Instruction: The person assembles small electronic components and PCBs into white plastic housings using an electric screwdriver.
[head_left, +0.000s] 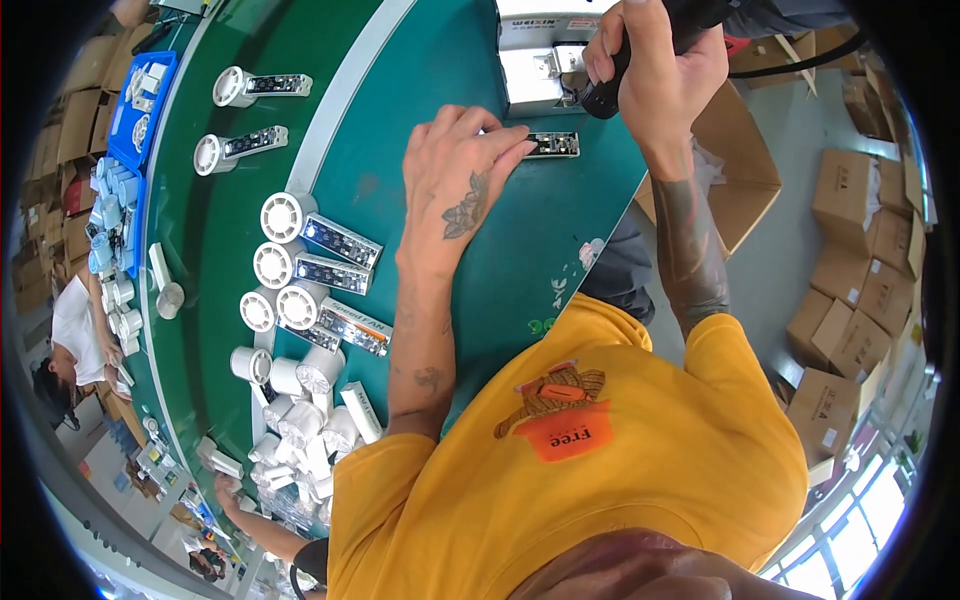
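The left hand [460, 175] lies flat on the green bench [520, 260], fingers spread narrow and pressing down on a small dark driver module [553, 145], whose end shows just past the fingertips at about 3 o'clock from the hand. At 1 o'clock from it, the right hand [655, 70] is closed round the black handle of a power screwdriver [610, 85], its tip pointing down toward a white metal fixture box [535, 60] that stands just beyond the module, at 12 o'clock.

Nothing lies between the two hands and the module; the left fingers themselves cover most of it.

At 8 o'clock from the left hand, near the forearm, a cluster of white round lamp heads with attached dark driver strips [320, 260] lies in rows, touching one another. Lower, at 7 o'clock, loose white lamp housings [300, 420] are heaped together. Farther off at 10 o'clock, across a pale dividing strip [345, 95], two more assembled lamps [250, 110] lie apart on the bench, and past them a blue tray [150, 100] holds small white parts.

At 3 o'clock, off the bench, brown cardboard boxes [860, 260] stand stacked on the floor. Another person in a white top [75, 330] is at the far left edge.
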